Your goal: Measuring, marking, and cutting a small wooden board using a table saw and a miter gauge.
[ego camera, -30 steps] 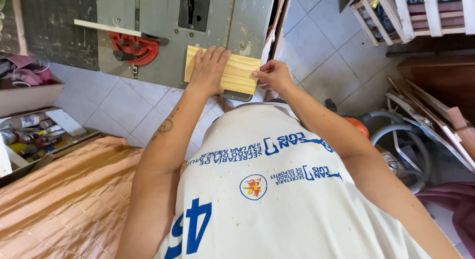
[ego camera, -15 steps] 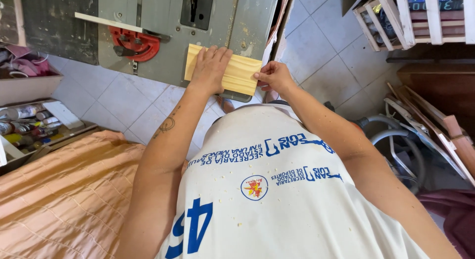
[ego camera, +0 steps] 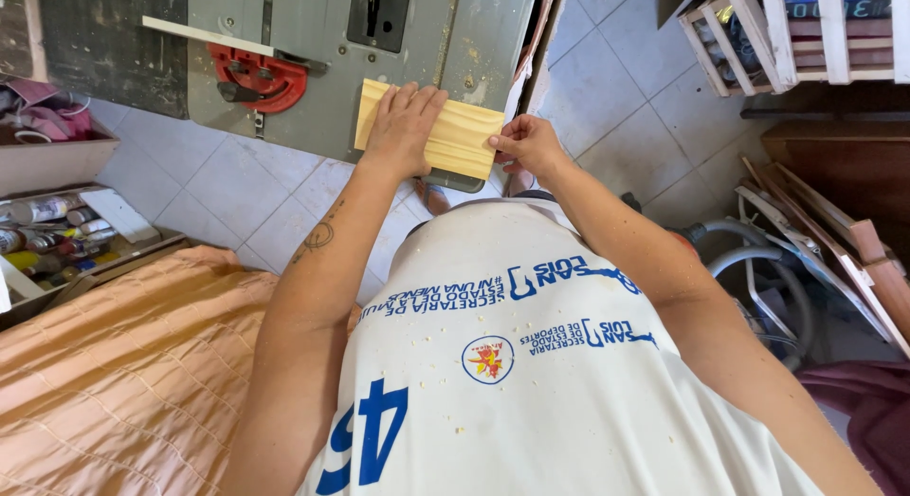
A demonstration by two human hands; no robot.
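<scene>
A pale wooden board (ego camera: pixel 460 140) lies flat on the near edge of a grey table saw (ego camera: pixel 313 107). My left hand (ego camera: pixel 403 126) rests palm down on the board's left half, fingers spread toward the saw's blade slot (ego camera: pixel 379 12). At the board's right end, my right hand (ego camera: pixel 526 145) pinches its edge between thumb and fingers. Below both arms my white printed shirt fills the lower middle of the view.
A red miter gauge (ego camera: pixel 261 79) with a pale fence strip sits on the saw's left. Left are a box of spray cans (ego camera: pixel 47 240) and an orange quilted cloth (ego camera: pixel 104 373). Right are a white slatted crate (ego camera: pixel 796 41), leaning wood frames (ego camera: pixel 844 249) and a grey hose (ego camera: pixel 749 259).
The view has shifted slightly, so the saw and board sit a little lower in the frame. Both hands keep the same hold on the board.
</scene>
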